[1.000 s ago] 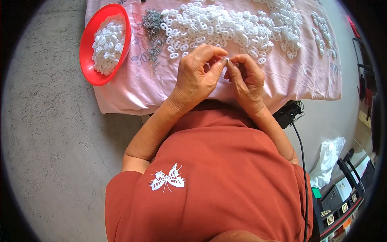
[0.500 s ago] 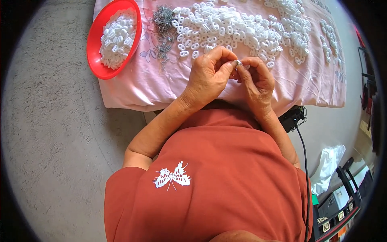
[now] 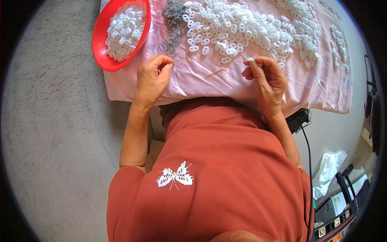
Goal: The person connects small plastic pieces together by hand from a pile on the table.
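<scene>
Between the thumb and index finger of my right hand (image 3: 269,80) is a small white two-holed oval piece (image 3: 250,59). My left hand (image 3: 153,80) is closed in a pinch just below the pile of thin grey wiry bits (image 3: 174,16); whatever its fingertips may hold is too small to make out. A big heap of the same white oval pieces (image 3: 238,28) spreads across the far side of the pink cloth, and one loose piece (image 3: 226,60) lies between my hands. Near it a thin pale stick (image 3: 217,72) rests on the cloth.
A red bowl (image 3: 98,44) filled with white pieces stands at the table's left edge. The pink flowered cloth (image 3: 193,82) covers the table. More white pieces (image 3: 340,44) lie at the far right. A black cable (image 3: 309,161) hangs beside my right arm.
My hands have come apart. The left moved leftward toward the grey bits, while the right shifted slightly right with the white piece. The stick and a loose piece now show between them.
</scene>
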The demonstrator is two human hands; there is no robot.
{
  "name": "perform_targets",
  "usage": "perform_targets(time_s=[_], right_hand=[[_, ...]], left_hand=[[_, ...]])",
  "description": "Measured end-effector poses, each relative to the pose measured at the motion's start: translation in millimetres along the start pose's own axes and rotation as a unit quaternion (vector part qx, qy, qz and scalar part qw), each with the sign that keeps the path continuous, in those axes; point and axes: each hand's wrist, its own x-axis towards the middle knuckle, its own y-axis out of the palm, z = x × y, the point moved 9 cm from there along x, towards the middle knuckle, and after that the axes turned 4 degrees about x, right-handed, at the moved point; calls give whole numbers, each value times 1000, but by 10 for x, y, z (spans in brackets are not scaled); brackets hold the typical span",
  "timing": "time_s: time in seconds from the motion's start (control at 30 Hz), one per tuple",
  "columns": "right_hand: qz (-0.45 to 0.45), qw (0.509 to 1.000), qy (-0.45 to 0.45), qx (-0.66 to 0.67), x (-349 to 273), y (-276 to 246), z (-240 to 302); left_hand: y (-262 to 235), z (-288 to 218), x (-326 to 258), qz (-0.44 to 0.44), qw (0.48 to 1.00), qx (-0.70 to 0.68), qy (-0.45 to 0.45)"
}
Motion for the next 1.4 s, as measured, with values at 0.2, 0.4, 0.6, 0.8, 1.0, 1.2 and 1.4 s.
perform_targets(time_s=[0.2, 0.4, 0.6, 0.8, 1.0, 1.2, 1.4], right_hand=[[11, 1000, 19, -11, 5, 55, -13], [29, 998, 50, -23, 33, 127, -59], [29, 997, 71, -13, 76, 103, -88], [22, 995, 94, -4, 89, 97, -100], [7, 996, 89, 5, 85, 79, -76], [19, 996, 84, 18, 65, 105, -46], [34, 997, 73, 13, 60, 109, -60]], left_hand=[[125, -32, -105, 16, 1000, 12, 2], [136, -60, -79, 2, 999, 40, 16], [154, -95, -71, -2, 998, 58, 12], [254, -383, 24, 10, 998, 44, 51], [603, -841, 195, 73, 959, -274, 2], [852, -978, 311, 105, 921, -374, -9], [964, -951, 314, 121, 914, -386, -30]])
